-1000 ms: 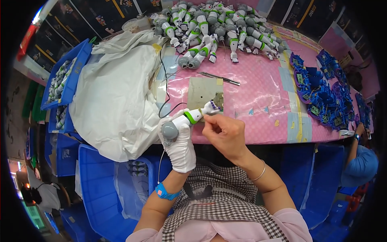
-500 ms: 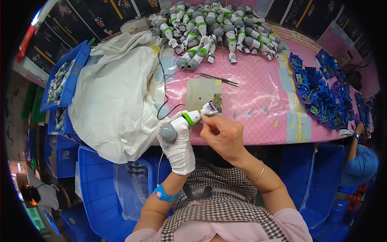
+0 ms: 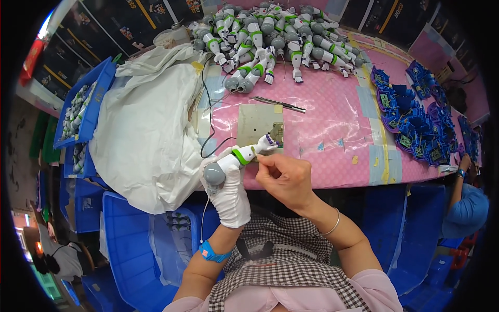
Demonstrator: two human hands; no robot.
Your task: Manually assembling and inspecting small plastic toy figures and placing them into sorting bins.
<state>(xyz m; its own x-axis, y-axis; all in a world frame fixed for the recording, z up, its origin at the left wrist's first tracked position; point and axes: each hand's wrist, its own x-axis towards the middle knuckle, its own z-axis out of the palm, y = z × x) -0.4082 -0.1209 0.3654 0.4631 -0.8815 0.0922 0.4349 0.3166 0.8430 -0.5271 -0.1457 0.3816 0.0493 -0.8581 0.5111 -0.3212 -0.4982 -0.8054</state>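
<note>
Clearly, left hand [image 3: 227, 191] clamps a toy arm [image 3: 228, 162] — right hand [image 3: 287, 179] curled, any hold unclear.

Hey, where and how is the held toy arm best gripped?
Probably around the thick white section of the toy arm, between grey end and green band, from the near side, as the left grip holds it: that part is broad, and the arm slants away rightward to a thinner wrist.
</note>
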